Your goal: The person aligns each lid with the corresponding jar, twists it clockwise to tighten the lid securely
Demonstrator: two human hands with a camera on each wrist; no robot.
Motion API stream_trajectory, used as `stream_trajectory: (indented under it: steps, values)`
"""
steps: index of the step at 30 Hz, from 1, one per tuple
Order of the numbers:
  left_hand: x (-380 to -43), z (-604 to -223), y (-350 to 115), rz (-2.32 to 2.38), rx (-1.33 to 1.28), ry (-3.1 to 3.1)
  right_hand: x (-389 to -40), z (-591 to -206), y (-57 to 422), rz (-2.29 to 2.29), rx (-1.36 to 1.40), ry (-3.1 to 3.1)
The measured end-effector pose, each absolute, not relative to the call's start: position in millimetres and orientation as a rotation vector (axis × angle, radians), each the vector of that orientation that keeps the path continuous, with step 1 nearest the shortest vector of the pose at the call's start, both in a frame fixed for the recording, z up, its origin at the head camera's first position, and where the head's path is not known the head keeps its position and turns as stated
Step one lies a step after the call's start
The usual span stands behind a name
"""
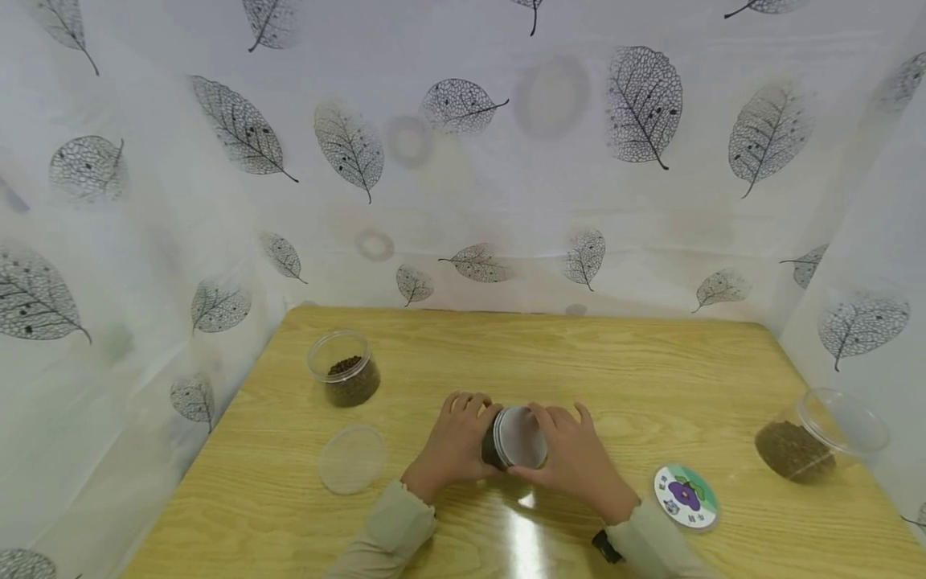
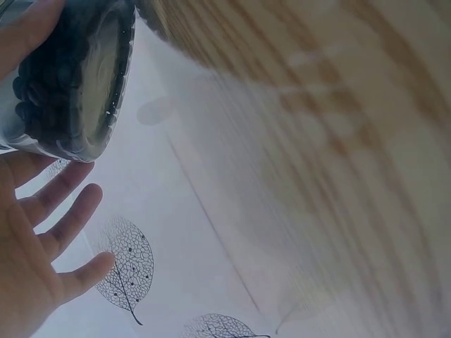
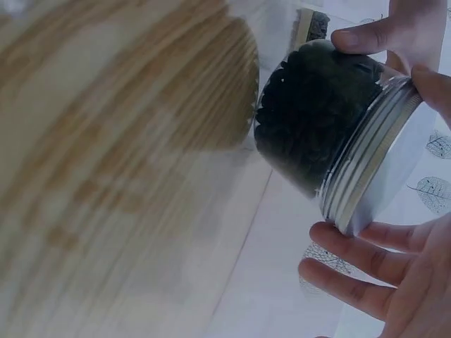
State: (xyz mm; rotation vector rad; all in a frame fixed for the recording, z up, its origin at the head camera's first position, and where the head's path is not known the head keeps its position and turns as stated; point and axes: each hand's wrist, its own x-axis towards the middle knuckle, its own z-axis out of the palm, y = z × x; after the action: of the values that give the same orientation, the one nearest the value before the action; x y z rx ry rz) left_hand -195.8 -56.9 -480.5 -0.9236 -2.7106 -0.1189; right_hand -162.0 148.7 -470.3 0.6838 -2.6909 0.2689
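A clear jar full of dark, bean-like pieces is held on its side above the table, its silver screw lid facing right. My left hand grips the jar's body, with the thumb on one side and fingers on the other. On the lid's rim, my right hand holds with thumb and fingertips. The jar's bottom and its dark contents show in the left wrist view. In the right wrist view the lid sits on the jar's mouth; whether it is screwed tight cannot be seen.
Left of the hands stands an open clear tub with brown granules, a clear round lid in front. On the right lie a flower-printed disc and an open tub of brown matter. A leaf-print curtain surrounds the wooden table.
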Motion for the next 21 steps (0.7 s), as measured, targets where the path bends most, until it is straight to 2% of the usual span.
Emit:
stream_trajectory:
  steps: [6,15,21]
  values:
    - [-195.8,-479.0,-57.3,-0.136,-0.927,-2.713,-170.1,-469.1,156.6,0.231,0.771,-2.744]
    - [-196.5,-478.4,-57.6,-0.141,-0.939,-2.726,-188.3,-464.0,170.4,0.245,1.048,-2.652]
    - [-197.0,-479.0,-57.7,-0.147,-0.937,-2.714,-189.6,-463.8,169.8,0.258,1.076,-2.657]
